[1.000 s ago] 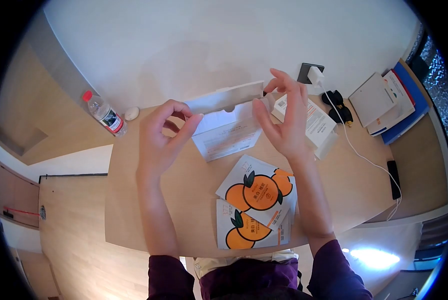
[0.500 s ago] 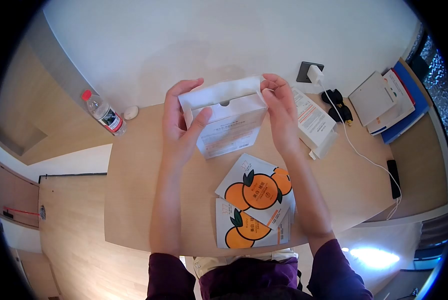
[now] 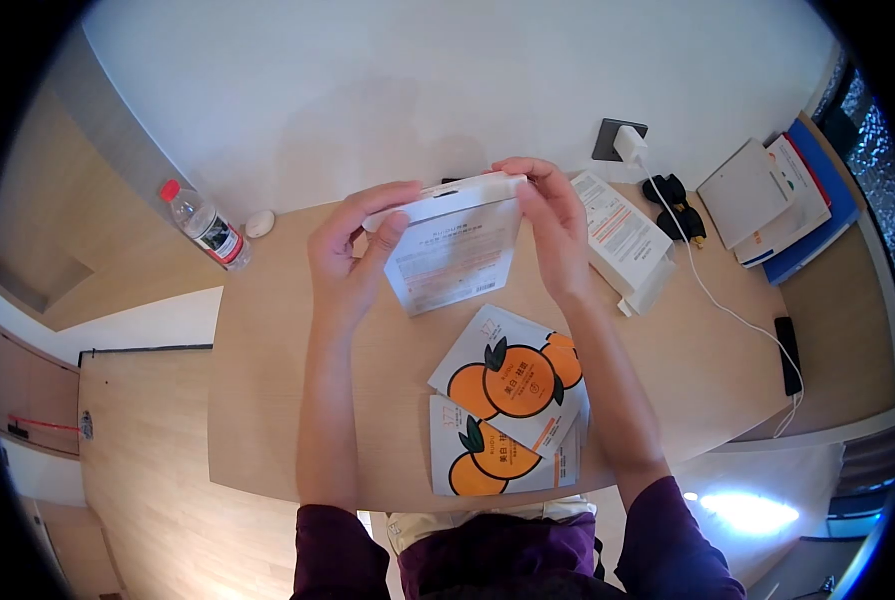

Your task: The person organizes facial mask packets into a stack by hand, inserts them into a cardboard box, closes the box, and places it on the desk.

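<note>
Lying nearest — packets [image 3: 508, 400]: at least two, pale with pictures of oranges, overlapping flat near the front edge of a wooden table [image 3: 268, 420].
Left hand [image 3: 348, 250]: gripping the left upper end of a white box [image 3: 453, 258], thumb on the near face, fingers over the top.
Right hand [image 3: 556, 225]: gripping the opposite upper corner, thumb against the box, fingers curled behind it.
Box: held tilted above the table, just beyond the packets; whether its bottom edge touches the wood cannot be told. Its near face carries small grey and faint orange print, with what seems a barcode low on the right.
Top panel [image 3: 456, 202]: narrow, white, with a small dark notch; it looks folded across, so this end appears mostly shut. Whether it is fully seated is unclear — pressing it flush may be what is left. The inside is hidden.
Second box [image 3: 623, 238]: white, printed, lying past the right hand, a flap out at its near end.
Dark glasses [image 3: 674, 208]: beside that second box, near the wall.
</note>
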The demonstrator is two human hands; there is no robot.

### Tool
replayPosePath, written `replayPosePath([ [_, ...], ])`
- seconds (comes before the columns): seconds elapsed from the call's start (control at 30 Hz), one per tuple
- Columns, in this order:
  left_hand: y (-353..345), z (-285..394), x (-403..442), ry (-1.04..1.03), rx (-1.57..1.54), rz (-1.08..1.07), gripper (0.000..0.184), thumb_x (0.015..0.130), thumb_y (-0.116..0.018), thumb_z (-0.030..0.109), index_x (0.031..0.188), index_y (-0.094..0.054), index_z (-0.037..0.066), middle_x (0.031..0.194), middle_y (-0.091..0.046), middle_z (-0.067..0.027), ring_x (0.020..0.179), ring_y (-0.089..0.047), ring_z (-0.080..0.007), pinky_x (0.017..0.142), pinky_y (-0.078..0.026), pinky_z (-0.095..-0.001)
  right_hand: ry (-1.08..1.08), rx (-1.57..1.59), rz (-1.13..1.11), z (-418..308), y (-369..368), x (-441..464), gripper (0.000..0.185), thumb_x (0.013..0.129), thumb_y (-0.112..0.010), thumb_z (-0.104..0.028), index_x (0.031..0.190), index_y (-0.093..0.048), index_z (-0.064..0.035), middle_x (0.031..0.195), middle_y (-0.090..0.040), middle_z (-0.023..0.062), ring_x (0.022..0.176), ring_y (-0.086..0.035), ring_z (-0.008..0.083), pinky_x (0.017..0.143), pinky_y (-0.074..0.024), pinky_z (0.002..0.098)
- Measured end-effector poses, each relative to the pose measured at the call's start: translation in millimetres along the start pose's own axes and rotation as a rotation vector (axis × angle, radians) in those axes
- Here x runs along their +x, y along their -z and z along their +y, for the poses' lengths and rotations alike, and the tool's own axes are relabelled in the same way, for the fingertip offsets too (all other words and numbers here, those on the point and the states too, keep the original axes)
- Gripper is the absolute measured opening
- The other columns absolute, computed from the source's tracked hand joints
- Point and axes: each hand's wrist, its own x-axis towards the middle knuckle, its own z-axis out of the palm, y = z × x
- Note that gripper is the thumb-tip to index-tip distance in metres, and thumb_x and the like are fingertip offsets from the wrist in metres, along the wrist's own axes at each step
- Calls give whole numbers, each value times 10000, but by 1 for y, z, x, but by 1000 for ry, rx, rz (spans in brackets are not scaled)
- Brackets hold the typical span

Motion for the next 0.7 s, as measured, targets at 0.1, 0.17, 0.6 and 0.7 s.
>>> replayPosePath([
  [0.1, -3, 0, 0, -4, 38, 30, 195, 916, -622, 136, 1068, -683, 32, 1054, -686, -82, 924, -620, -120, 800, -470, -236, 83, -65, 9, 8, -3, -2, 176, 939, -592, -121, 1100, -582, -51, 970, -584, -16, 864, -514, 35, 749, -406, 182],
  [0.17, -4, 2, -1, -1, 50, 39, 178, 904, -634, 123, 1047, -694, 35, 1041, -691, -81, 933, -622, -121, 797, -474, -237, 81, -120, 3, 9, -1, -2, 166, 940, -594, -123, 1089, -584, -52, 938, -569, -32, 838, -493, 23, 723, -392, 177],
  [0.6, 2, 1, 0, -5, 16, -22, 162, 902, -642, 130, 1026, -709, 50, 1103, -665, -98, 966, -623, -149, 761, -509, -243, 64, -98, -10, 15, 0, -3, 179, 961, -569, -173, 1101, -580, -62, 917, -542, -47, 784, -448, 20, 687, -354, 174],
  [0.7, 2, -1, 0, -28, 20, -21, 168, 905, -640, 140, 1028, -708, 47, 1104, -662, -103, 965, -622, -149, 770, -512, -244, 68, -119, -16, 11, -1, -4, 189, 971, -558, -201, 1103, -578, -67, 917, -539, -43, 819, -463, 28, 716, -364, 181],
])
